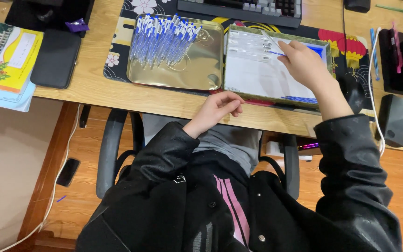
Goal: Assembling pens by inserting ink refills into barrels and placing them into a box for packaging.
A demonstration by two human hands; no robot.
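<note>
My right hand (304, 63) reaches into a shallow white-lined box (257, 81) and pinches a thin clear pen part (270, 41) with a blue tip. Clear pen barrels lie in the box's far left corner, and blue refills (299, 99) lie along its near edge. My left hand (220, 108) rests at the desk's front edge, fingers loosely curled, holding nothing. Left of the box, a gold metal tray (206, 70) holds a heap of several assembled blue-and-white pens (164, 39).
A keyboard (243, 9) lies behind the trays on a patterned desk mat (117, 46). A black case (56, 58) and a stack of books (5, 60) sit at the left. A small black box (392, 120), cables and a mouse (356, 4) are at the right.
</note>
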